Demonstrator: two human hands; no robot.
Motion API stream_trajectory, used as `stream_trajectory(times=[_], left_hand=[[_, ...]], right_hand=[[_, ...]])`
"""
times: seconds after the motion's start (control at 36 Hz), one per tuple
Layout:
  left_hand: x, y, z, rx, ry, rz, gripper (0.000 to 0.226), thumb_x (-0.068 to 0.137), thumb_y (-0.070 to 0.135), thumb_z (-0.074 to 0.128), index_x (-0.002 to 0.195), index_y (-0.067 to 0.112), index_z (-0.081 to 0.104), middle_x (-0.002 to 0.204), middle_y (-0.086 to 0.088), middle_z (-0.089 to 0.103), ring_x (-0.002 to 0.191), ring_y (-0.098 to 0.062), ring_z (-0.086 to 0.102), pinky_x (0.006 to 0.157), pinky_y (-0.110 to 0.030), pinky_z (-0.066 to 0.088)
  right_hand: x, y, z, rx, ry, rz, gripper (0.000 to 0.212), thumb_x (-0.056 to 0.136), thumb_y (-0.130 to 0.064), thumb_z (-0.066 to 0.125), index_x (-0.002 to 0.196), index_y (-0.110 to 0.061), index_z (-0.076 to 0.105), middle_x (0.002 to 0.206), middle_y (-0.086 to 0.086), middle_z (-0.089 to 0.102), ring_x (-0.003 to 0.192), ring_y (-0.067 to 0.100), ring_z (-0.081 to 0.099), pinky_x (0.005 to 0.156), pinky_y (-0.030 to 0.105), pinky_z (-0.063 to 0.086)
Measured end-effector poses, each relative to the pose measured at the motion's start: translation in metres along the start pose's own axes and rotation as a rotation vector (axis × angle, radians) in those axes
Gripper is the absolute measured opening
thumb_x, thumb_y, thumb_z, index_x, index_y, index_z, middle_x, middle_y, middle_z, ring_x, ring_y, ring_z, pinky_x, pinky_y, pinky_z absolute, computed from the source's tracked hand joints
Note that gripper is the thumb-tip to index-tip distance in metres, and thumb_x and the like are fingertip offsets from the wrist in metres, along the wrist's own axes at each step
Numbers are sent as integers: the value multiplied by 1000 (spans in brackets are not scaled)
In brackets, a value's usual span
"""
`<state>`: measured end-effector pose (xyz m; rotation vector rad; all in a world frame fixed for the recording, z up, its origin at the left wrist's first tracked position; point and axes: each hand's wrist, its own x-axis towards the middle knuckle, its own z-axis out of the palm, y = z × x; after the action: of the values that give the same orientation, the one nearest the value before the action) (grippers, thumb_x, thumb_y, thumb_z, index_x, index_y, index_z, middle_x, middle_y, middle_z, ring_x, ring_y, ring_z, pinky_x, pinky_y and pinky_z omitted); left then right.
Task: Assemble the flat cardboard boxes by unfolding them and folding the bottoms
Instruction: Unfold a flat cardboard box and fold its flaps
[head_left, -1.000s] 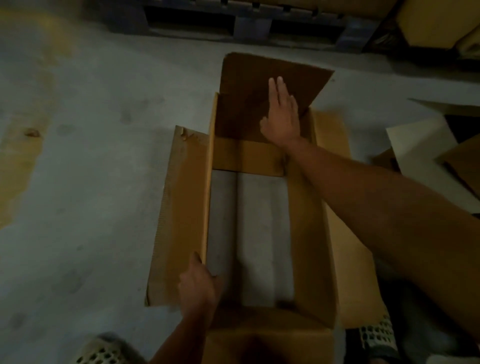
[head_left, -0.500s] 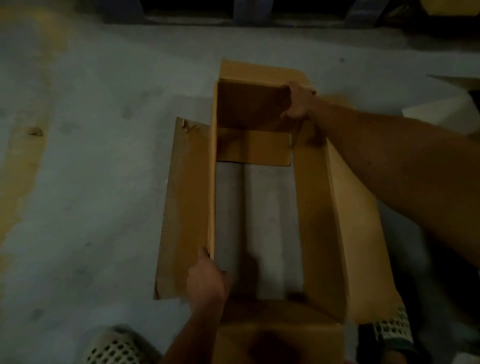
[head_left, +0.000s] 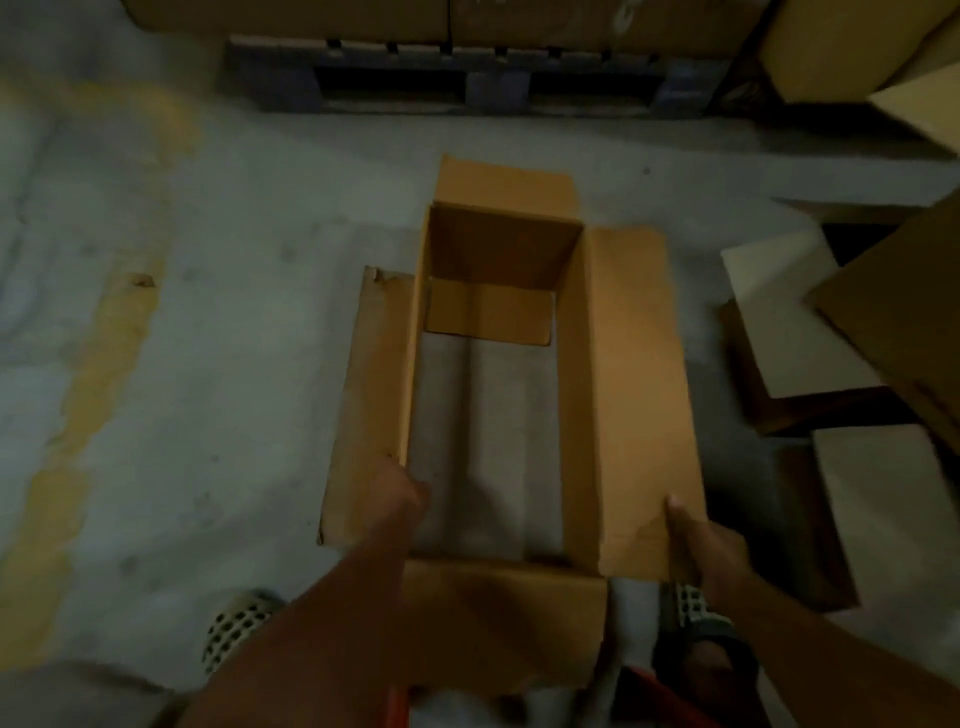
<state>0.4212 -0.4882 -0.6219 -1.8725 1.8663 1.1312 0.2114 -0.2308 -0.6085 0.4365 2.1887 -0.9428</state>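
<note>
A brown cardboard box (head_left: 574, 395) stands unfolded on the concrete floor, its long side flaps spread outward. Inside, one short flap lies folded down at the far end, and bare floor shows through the rest of the opening. My left hand (head_left: 400, 491) grips the top edge of the box's left wall near the close corner. My right hand (head_left: 701, 543) holds the near end of the right side flap, thumb on top. The far short flap is folded outward, and the near short flap hangs toward me.
A dark pallet (head_left: 483, 78) loaded with cartons runs along the back. Flat and stacked cardboard pieces (head_left: 831, 338) lie to the right. My feet in perforated shoes (head_left: 236, 626) stand at either near corner of the box.
My right hand left the far flap, which now lies folded outward, and came back to grip the near end of the right side flap. My left hand stayed on the left wall.
</note>
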Motion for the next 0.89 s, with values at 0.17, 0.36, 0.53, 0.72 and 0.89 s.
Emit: stream_trajectory(times=[0.17,0.36,0.53,0.72,0.89], left_hand=[[-60,15,-31,341,99,164,87,85,44,62,149,13,12,152,-18,17,137,-40,26,105,-55,33],[-173,82,-69,315,-71,595,100,65,89,39,144,30,28,150,-4,35,134,-30,37,105,-59,31],[-284,122,-72,367,109,669,101,73,63,66,146,24,10,142,-8,38,131,-33,36,100,-61,28],[-313,121,-122,137,240,571,68,86,23,57,145,19,22,120,-7,55,117,-32,52,101,-55,37],[-325,132,-177,-176,349,756,20,83,-3,50,81,16,54,80,4,55,85,-18,59,57,-19,41]], right_hand=[[-52,-63,-17,-363,53,-431,36,88,-29,69,87,7,71,77,15,63,82,34,65,66,32,43],[-127,-145,-25,-381,75,-684,33,87,-34,65,92,-2,69,92,18,69,88,34,65,76,34,53],[-234,-221,-32,-508,107,-1009,25,90,-23,56,87,0,67,101,19,66,99,34,62,78,33,48],[-321,-301,-69,-327,81,-1050,24,85,-13,65,65,-13,51,72,4,58,78,25,64,57,28,45],[-366,-326,-92,-177,-156,-1161,34,93,-23,54,62,-15,45,63,3,48,65,22,50,55,30,40]])
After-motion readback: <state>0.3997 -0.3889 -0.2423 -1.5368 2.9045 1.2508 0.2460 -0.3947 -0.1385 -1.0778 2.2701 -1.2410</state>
